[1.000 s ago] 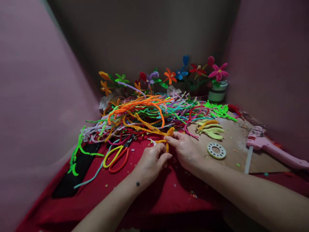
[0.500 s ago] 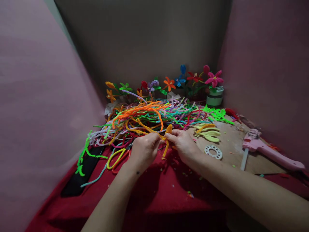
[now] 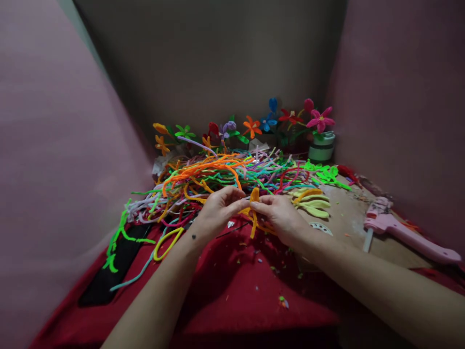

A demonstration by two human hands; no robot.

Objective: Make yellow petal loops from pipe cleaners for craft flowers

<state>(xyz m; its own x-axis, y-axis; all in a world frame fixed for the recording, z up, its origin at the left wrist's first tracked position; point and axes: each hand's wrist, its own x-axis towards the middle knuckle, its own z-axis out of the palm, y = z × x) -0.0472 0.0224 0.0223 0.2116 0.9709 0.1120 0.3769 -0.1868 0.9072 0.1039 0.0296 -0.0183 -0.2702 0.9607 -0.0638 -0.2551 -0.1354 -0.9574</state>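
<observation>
Orange stem point(image 3: 255, 195) between my left hand point(image 3: 220, 207) and right hand point(image 3: 285, 218), center frame.
My right pinches it; my left curls partway, its hold unclear.

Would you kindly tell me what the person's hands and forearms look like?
The left hand and right hand are ungloved, and the visible forearms are sleeveless. A small, round, dark mark sits near the left wrist; no watch or ring can be made out.
</observation>
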